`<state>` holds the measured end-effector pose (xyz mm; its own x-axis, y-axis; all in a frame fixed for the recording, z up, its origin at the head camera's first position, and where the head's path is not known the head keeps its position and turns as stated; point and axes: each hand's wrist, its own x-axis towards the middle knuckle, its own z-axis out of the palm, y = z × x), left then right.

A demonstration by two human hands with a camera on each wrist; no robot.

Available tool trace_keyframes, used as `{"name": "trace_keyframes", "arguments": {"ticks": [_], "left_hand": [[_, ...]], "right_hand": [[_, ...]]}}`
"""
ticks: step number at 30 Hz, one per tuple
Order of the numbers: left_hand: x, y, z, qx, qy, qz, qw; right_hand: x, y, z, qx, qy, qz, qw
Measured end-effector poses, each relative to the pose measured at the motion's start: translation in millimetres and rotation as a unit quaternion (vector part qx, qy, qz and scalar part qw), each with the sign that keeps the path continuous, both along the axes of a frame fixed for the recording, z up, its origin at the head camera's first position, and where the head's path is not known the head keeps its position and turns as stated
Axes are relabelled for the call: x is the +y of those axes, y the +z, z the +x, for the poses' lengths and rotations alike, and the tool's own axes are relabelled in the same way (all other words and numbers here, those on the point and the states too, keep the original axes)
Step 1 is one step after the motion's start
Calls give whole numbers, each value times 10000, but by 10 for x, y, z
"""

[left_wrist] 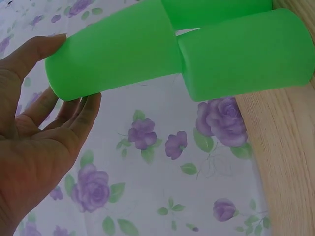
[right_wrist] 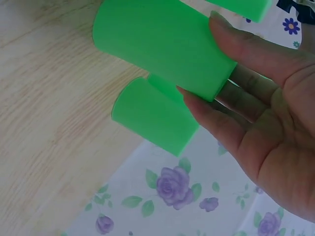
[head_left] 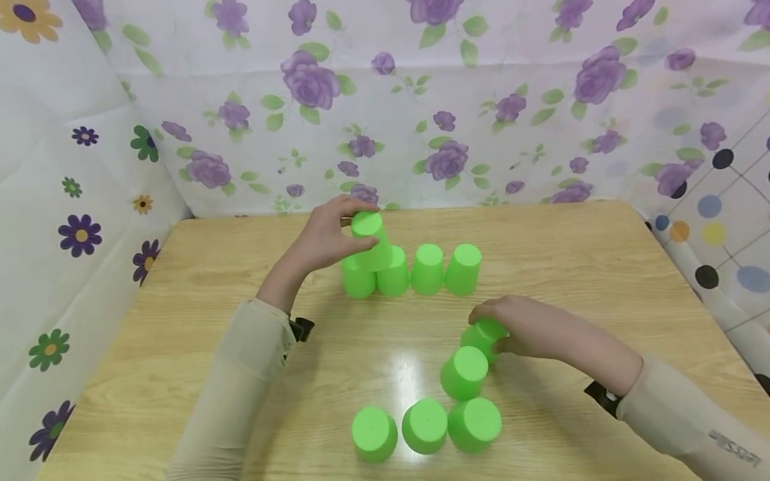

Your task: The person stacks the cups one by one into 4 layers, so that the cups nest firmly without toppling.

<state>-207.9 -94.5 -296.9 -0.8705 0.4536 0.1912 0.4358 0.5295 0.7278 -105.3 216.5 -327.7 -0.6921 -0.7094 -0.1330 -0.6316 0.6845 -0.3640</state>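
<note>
Table (head_left: 210, 280): wooden, fills the lower frame, floral cloth behind.
Far row (head_left: 427, 269): four upturned green cups, frame centre.
Near cups (head_left: 424, 425): three in a row, lower centre, another just above.
Left hand (head_left: 327, 234): grips the raised cup (head_left: 371, 240) atop the row's left end.
Right hand (head_left: 526, 327): fingers curled round the side cup (head_left: 484, 337), right of centre.

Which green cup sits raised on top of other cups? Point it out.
The cup gripped by the left hand, resting atop the back row's two leftmost cups; all others stand on the table.

Upturned green cup (head_left: 369, 234) sits atop two in the back row; another green cup (head_left: 484, 336) stands near the front cluster
</note>
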Motion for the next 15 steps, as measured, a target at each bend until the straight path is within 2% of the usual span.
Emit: {"name": "trace_keyframes", "arguments": {"ticks": [6, 15], "left_hand": [[0, 35, -63, -136, -255, -103, 9995], [-31, 100, -102, -321, -461, -594, 9966]], "right_hand": [[-38, 41, -20, -68, 51, 195, 9998], [-46, 37, -42, -5, 144, 249, 9996]]}}
